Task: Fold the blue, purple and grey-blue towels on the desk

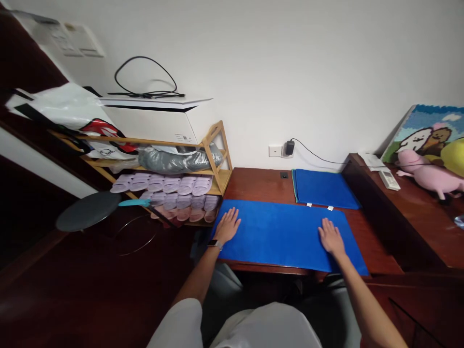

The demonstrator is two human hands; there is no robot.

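Left grip point(226, 227) and right grip point(331, 238) both touch one blue cloth point(279, 234).

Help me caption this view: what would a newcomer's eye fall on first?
Probably the bright blue cloth spread on the desk, with the left hand and right hand resting near its opposite ends. A second blue cloth lies beyond it, toward the wall. Pale purple slippers on the wooden rack at left likely come next.
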